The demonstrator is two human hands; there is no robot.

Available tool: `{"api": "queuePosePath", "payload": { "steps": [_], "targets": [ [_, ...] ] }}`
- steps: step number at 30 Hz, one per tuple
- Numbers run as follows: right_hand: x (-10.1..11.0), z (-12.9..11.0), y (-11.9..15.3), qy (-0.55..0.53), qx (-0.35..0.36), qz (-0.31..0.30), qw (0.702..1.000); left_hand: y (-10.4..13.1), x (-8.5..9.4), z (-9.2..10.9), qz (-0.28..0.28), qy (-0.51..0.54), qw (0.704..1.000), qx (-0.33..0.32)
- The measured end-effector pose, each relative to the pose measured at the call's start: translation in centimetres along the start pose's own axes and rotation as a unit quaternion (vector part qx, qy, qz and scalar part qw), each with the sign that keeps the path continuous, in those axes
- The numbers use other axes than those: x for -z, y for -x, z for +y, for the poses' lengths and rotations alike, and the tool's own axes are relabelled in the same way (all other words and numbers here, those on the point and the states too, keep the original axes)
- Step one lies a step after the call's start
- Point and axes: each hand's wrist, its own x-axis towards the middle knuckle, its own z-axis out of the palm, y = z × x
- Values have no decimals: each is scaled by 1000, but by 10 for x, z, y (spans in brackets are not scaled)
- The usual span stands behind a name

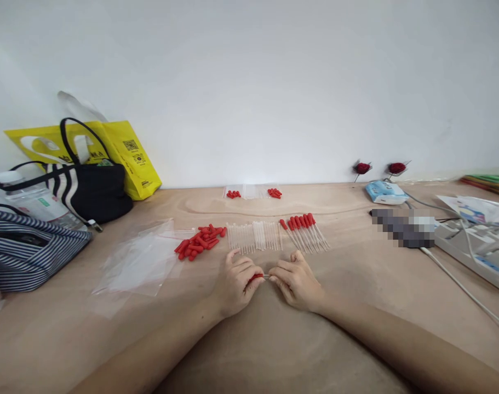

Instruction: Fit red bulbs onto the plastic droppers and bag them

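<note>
Red cap (256, 277) is pinched in the left hand (241, 282); clear tube (267, 276) is gripped by the right hand (295, 279). Both are held end to end in front of the body. How far the tube is seated can't be told, fingers in the way. Step judged: cap being fitted onto tube. Next move seems to call for a straight, even push, pieces kept in line; a thin tube could be snapped if bent.

Just beyond the hands, loose tubes (241, 238) are laid in a row, flanked by a pile of red caps (198, 243) on the left and capped tubes (307, 230) on the right. Clear plastic bags (138, 262) are spread farther left. A packed clear bag (255, 191) is set near the wall (274, 82).

Wooden surface (183, 210): yellow bag (130, 158), black bag (97, 191) and striped pouch (27, 251) are placed left; tissue pack (384, 192) right.
</note>
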Motion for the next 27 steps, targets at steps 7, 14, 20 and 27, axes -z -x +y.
{"api": "queuePosePath", "payload": {
  "steps": [7,14,20,27],
  "targets": [
    [5,0,0,-44,-20,-27,998,-1,4,-5,-27,28,999,-5],
    [7,8,-1,-51,-17,-12,998,-1,10,-11,-14,28,999,31],
    [9,10,3,33,2,4,999,-2,10,-12,-24,15,999,33],
    [11,33,-3,34,-182,86,979,-1,8,-19,35,-12,993,114]
  ]
}}
